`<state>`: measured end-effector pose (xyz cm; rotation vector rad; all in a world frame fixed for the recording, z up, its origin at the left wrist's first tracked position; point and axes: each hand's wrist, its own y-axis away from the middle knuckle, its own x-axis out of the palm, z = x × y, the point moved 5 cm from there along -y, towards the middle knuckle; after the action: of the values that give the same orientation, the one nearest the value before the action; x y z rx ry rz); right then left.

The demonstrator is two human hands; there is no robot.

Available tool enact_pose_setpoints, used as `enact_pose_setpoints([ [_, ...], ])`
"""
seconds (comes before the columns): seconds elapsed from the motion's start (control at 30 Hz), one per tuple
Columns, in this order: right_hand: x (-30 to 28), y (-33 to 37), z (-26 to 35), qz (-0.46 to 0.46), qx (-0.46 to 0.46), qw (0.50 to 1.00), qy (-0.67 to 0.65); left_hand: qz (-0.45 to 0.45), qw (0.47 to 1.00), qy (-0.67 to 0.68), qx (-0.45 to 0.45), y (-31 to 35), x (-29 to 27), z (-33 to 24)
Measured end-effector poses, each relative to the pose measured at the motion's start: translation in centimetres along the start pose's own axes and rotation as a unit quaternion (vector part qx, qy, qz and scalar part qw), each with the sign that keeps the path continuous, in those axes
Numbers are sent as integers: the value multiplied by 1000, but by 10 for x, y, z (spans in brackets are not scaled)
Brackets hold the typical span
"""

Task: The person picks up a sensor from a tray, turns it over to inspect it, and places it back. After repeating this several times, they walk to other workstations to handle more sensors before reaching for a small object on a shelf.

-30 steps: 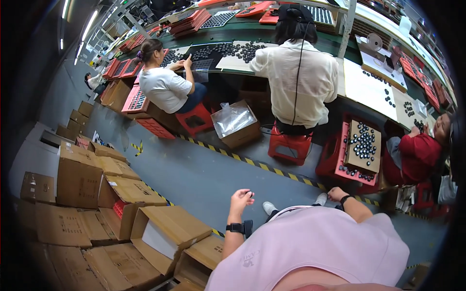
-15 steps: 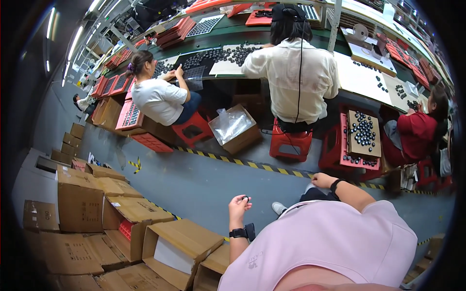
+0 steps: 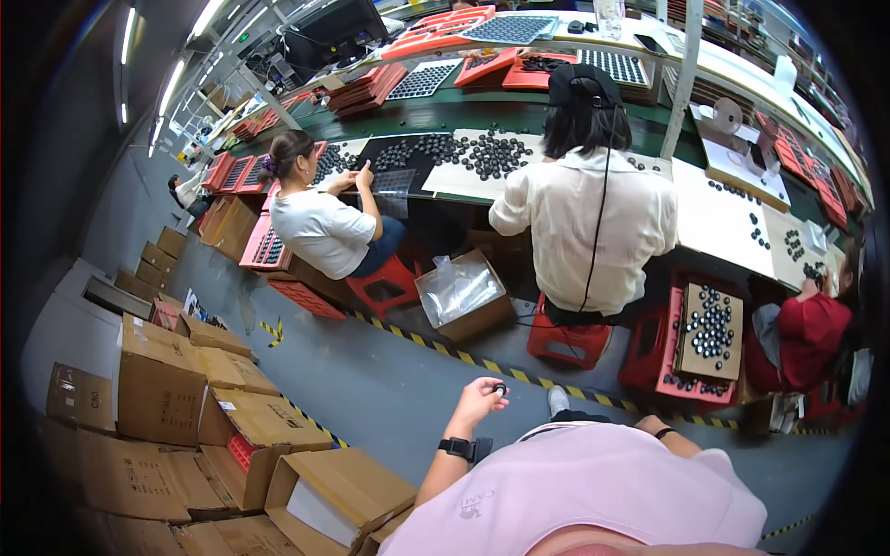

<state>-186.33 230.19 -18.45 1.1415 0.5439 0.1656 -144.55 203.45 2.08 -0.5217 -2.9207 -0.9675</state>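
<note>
A small round black part (image 3: 500, 389) is pinched between the fingers of my left hand (image 3: 476, 402), out in front of my body above the grey floor. It looks like the dark round pieces spread over the workbench, though too small to name further. My right hand (image 3: 651, 424) hangs low by my other side, half covered by my pink shirt; its fingers hardly show. Nearest to it is the striped tape (image 3: 593, 397) on the floor beyond. Many dark round pieces (image 3: 491, 155) lie on the bench where several people sit working.
Stacked cardboard boxes (image 3: 162, 371) fill the left side. Ahead, people sit on red stools (image 3: 567, 343) along the bench. A carton with clear plastic (image 3: 464, 315) stands between two of them. At right, a tray of round pieces (image 3: 709, 324) rests on a stool.
The bench and workers now appear lower and farther right in view. My left hand has come forward, still holding the small part. My right hand has dropped back behind my shirt.
</note>
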Motion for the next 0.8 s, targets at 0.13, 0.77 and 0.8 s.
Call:
enact_pose_setpoints([
  [0.13, -6, -47, 61, -5, -144, 989, -4, 3, 997, -73, -16, -45, -3, -28],
  [0.77, 56, -84, 278, -10, -82, 988, 129, -180, 979, -21, -98, -69, -309, 81],
  [0.8, 72, -81, 283, 28, -40, 992, 115, -209, 970, 33, -116, -46, -346, 116],
])
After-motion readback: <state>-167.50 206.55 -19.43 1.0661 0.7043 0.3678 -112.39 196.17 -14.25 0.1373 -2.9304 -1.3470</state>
